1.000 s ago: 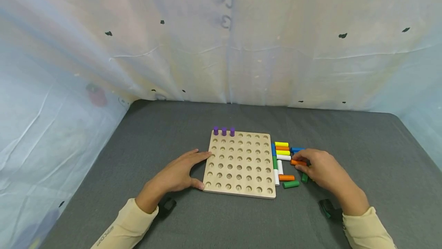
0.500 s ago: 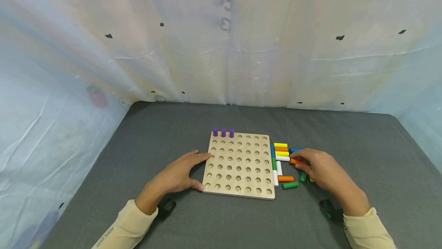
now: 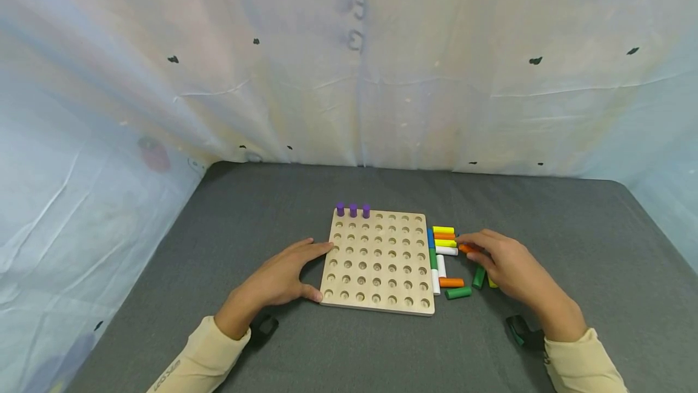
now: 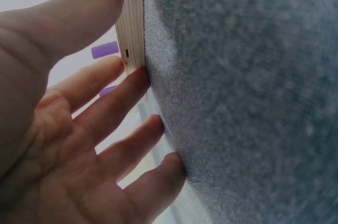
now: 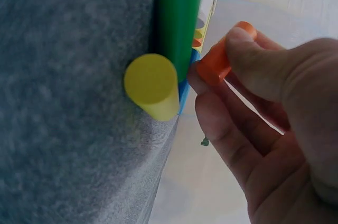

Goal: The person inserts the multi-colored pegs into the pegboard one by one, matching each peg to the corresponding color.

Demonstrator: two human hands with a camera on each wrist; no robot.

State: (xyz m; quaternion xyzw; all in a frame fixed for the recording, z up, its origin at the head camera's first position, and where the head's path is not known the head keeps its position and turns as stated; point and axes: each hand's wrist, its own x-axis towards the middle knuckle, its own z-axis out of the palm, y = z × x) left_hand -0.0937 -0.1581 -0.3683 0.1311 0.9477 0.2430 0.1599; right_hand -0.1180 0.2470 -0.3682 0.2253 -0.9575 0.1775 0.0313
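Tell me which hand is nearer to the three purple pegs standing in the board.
Left. The left hand rests against the board's left edge, below the purple pegs; the right hand is off the board's right side.

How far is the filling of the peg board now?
Done: three purple pegs stand in the far row of the wooden peg board; every other hole looks empty. In hand: the right hand pinches an orange peg, while the left hand rests on the board's left edge. Left: the loose pegs lying on the grey mat to the board's right.

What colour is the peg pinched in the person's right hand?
Orange: the right hand pinches an orange peg, clearest in the right wrist view.
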